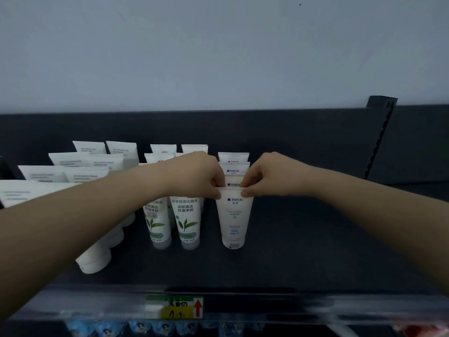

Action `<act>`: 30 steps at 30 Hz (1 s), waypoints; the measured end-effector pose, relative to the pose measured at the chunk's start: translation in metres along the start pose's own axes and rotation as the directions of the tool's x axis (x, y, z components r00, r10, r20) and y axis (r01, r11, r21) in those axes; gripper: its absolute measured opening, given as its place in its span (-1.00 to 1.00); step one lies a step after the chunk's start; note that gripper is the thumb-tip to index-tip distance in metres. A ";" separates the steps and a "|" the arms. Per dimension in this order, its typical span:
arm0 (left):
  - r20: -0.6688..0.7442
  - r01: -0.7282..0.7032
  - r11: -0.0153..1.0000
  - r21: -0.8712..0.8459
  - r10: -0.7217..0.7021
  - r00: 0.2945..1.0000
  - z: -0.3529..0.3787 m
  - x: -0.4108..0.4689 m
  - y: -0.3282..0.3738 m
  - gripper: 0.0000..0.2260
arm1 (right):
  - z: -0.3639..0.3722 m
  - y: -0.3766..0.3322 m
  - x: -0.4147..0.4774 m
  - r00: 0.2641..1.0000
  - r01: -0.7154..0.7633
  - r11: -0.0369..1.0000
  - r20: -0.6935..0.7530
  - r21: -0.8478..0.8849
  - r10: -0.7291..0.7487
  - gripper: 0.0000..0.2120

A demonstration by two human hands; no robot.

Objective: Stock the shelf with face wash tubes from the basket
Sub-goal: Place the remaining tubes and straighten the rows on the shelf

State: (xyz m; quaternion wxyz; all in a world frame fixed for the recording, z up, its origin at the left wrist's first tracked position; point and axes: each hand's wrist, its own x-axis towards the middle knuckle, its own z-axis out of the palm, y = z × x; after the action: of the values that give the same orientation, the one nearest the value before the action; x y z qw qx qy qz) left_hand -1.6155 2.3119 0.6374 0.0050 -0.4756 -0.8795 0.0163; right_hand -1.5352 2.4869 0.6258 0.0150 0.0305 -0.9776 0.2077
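**Both hands on the front tube, setting it in line**

Starting at the far left, rows of plain white tubes (94,261) stand cap-down on the dark shelf (315,251). Next along are the green-leaf tubes (187,222), two abreast. Now the action: the left hand (194,176) reaches over those, and its grip pinches the left corner of the flat top edge of the front face wash tube (234,220). That tube stands upright at the near end of its own file, with matching tubes (233,158) lined up behind it towards the far wall. The right hand (269,175) mirrors the left, its grip pinching the right corner. Right of that, the shelf lies bare.

This looks like the placing step, with the tube being squared up. Next move, I'd say: release both corners gently so it doesn't topple, then go back for another. The basket is out of view.
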 end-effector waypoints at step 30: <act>-0.207 0.199 0.874 -0.444 -0.317 0.926 -0.059 -0.010 -0.108 -0.83 | -0.046 -0.050 0.084 0.971 0.123 0.992 -0.202 -0.028 -0.126 -0.85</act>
State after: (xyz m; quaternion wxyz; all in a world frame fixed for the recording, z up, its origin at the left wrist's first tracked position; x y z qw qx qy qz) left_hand -1.6987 2.2465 0.7000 0.0275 -0.3404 -0.9094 -0.2375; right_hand -1.6147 2.4553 0.6921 0.1279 0.0702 -0.9687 0.2009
